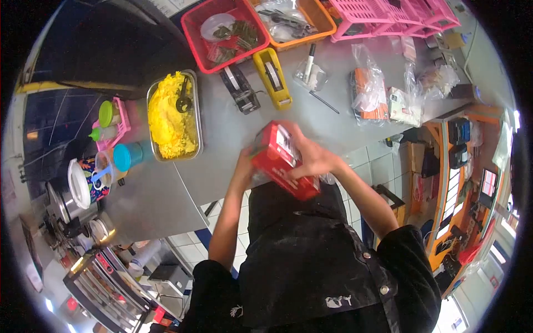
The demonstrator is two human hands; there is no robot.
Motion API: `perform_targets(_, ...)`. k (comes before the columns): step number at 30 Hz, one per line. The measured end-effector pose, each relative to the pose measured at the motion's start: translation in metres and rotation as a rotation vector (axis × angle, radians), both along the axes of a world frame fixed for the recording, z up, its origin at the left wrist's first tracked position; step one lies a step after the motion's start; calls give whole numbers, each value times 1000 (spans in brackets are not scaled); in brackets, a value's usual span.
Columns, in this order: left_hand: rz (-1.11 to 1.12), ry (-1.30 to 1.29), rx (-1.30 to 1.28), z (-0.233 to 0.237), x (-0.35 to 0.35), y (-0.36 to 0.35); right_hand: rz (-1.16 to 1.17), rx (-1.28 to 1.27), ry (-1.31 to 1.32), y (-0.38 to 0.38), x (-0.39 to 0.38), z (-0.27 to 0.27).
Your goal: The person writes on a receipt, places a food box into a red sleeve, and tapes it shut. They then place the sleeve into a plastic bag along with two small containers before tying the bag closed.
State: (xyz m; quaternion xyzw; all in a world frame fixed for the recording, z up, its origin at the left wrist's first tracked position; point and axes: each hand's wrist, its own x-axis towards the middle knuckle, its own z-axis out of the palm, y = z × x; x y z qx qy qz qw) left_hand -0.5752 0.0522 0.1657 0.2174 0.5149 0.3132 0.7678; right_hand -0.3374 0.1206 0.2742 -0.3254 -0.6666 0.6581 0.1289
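A red box with a white printed label is held at the table's front edge, close to the black apron. My right hand grips its right side, with the thumb across the face of the box. On the other side, my left hand holds the box; its fingers are partly hidden behind it. Some clear plastic shows by the lower part of the box. Beyond the hands lie a black tape dispenser and a yellow tape dispenser.
At left stands a metal tray of yellow shredded food with a black scoop. Red and orange baskets line the back, beside a pink rack. Plastic-wrapped packs lie right. A marker and a pen lie mid-table.
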Motion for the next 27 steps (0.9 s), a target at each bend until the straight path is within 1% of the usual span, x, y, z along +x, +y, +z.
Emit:
perform_targets(1, -23, 22, -56, 17, 2, 11, -170, 82, -23, -5, 3, -22)
perform_targets(2, -33, 28, -66, 21, 1, 9, -339, 159, -47, -7, 5, -35)
perform_targets(3, -257, 351, 155, 24, 0, 6, -445, 198, -50, -3, 3, -39)
perform_targets(4, -485, 669, 385, 27, -3, 5, -459, 188, -42, 0, 0, -48)
perform_targets(5, -535, 567, 326, 31, -6, 11, -588, 353, -38, 3, -4, -56)
perform_targets(6, -553, 568, 322, 36, -7, 8, -717, 517, -42, 0, -7, -61)
perform_targets(7, -558, 591, 428, 42, -6, 5, -730, 557, -41, -4, -7, -64)
perform_targets(8, -555, 614, 535, 44, -6, 5, -737, 558, -41, -7, -5, -64)
perform_targets(9, -561, 617, 533, 46, -8, 4, -618, 511, -126, -14, -6, -64)
perform_targets(10, -375, 455, 313, 47, -11, 6, -497, 463, -208, -21, -7, -64)
perform_targets(11, -188, 290, 98, 46, -14, 10, -423, 546, -152, -27, -6, -62)
perform_targets(12, -190, 288, 99, 38, -20, 14, -425, 546, -155, -33, -5, -59)
perform_targets(13, 43, 167, 32, 26, -28, 20, -264, 452, -114, -39, -3, -56)
perform_targets(14, 279, 42, -36, 26, -29, 27, -101, 356, -74, -45, -4, -53)
perform_targets(15, 353, 102, 171, 26, -23, 29, -86, 390, 3, -51, -7, -55)
perform_targets(16, 360, 98, 172, 27, -20, 27, -79, 393, 1, -51, -7, -54)
perform_targets(18, 371, 182, 286, 41, -16, 22, -32, 191, -219, -45, -4, -50)
perform_targets(19, 376, 177, 289, 53, -17, 19, 12, 244, -486, -32, 1, -48)
perform_targets(20, 148, 499, 515, 81, -16, 17, 14, 247, -490, -26, 3, -38)
perform_targets(21, -92, 819, 733, 96, -15, 14, -127, 356, -556, -20, 5, -27)
perform_targets(22, -84, 818, 733, 97, -15, 9, -266, 465, -618, -16, 6, -19)
perform_targets(23, -174, 960, 741, 97, -13, 4, -270, 559, -656, -14, 5, -15)
perform_targets(24, -265, 1101, 746, 95, -10, 1, -264, 565, -657, -13, 4, -15)
perform_targets(26, -237, 1098, 765, 88, -4, 0, -233, 612, -779, -11, 1, -16)
perform_targets(27, -171, 1015, 743, 83, 0, 2, -231, 617, -781, -12, -1, -20)
